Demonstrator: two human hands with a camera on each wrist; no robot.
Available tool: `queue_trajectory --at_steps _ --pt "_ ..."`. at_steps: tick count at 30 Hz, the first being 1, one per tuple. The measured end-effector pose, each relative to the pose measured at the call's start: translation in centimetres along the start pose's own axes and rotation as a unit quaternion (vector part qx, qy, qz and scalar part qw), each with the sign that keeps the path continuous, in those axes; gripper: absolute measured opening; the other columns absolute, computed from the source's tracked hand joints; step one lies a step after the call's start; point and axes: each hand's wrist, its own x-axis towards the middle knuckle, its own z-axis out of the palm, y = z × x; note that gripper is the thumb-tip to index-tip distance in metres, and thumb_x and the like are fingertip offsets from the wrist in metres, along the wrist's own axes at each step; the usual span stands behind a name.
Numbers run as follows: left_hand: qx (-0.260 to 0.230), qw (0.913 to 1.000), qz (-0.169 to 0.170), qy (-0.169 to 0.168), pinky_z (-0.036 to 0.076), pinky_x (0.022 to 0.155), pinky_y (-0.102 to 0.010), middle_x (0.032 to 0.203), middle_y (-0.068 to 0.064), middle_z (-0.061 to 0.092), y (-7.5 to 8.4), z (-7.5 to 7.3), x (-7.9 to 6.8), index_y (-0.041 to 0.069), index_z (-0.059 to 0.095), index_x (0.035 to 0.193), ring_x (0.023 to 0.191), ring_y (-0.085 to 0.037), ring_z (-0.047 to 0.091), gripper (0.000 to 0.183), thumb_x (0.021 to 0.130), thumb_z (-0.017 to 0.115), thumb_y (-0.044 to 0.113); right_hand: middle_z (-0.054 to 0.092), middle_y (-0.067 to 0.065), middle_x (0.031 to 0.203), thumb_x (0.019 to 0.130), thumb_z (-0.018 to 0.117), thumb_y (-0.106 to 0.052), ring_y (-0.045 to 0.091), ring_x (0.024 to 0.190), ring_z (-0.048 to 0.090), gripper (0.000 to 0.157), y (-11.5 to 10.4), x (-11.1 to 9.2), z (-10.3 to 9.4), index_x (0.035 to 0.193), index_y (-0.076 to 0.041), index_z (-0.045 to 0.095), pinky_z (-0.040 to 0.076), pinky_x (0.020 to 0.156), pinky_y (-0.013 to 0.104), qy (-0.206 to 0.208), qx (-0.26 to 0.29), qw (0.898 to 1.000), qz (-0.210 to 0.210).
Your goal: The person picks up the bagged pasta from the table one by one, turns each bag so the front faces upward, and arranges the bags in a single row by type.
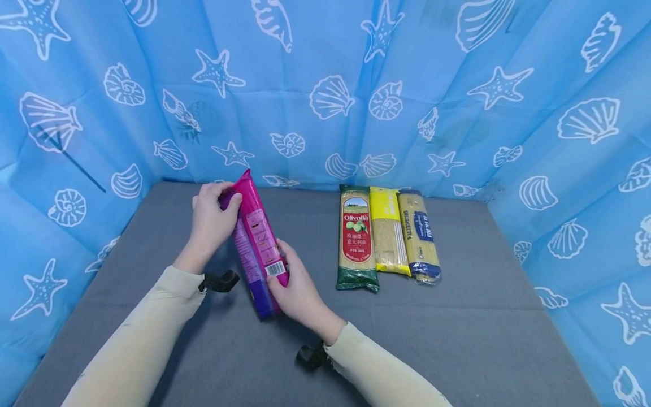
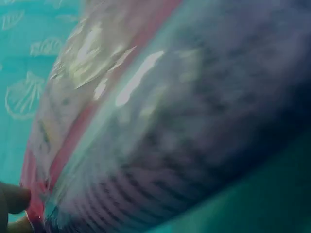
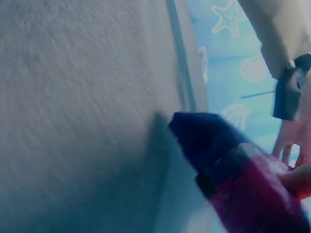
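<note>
A long pink and purple packet (image 1: pixel 260 240) with printed panels and a barcode is tilted over the left part of the table, in both hands. My left hand (image 1: pixel 211 220) grips its upper end, thumb across the front. Lower down, my right hand (image 1: pixel 301 291) holds the right edge beside the barcode. The left wrist view is filled by the glossy printed side of the packet (image 2: pixel 131 141), with fingertips at the lower left. From the right wrist, the packet's dark blue end (image 3: pixel 206 138) shows close over the grey cloth.
Right of the hands, three spaghetti packs lie side by side on the grey table (image 1: pixel 458 339): a green-ended one with a red label (image 1: pixel 357 237), a yellow one (image 1: pixel 390 232) and a blue-labelled one (image 1: pixel 419 237). A blue curtain (image 1: pixel 305 56) with shell prints hangs behind and at both sides.
</note>
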Motion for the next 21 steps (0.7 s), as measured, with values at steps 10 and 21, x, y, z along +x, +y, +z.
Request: queue_trajectory --at_steps 10,21 --pt "-0.12 0.9889 -0.04 -0.078 0.047 0.094 -0.053 0.148 -0.013 0.013 2.0 0.1 -2.0 0.007 0.017 0.153 0.133 -0.031 0.026 0.076 0.096 0.059 0.036 0.052 0.004 0.117 0.093 0.063 -0.014 0.011 0.071 0.053 0.072 -1.0 -0.2 -3.9 0.153 -0.023 0.024 0.047 0.053 0.022 0.035 -0.252 0.961 -0.111" --pt "-0.323 0.9255 -0.156 -0.121 0.053 0.083 -0.046 0.145 -0.02 0.01 3.8 0.4 -4.1 0.026 -0.005 0.154 0.126 -0.039 0.043 0.093 0.093 0.065 0.032 0.056 0.002 0.106 0.086 0.074 -0.019 0.012 0.071 0.054 0.084 -1.0 -0.1 -6.6 0.153 -0.021 0.024 0.052 0.059 0.024 0.041 -0.435 0.878 -0.196"
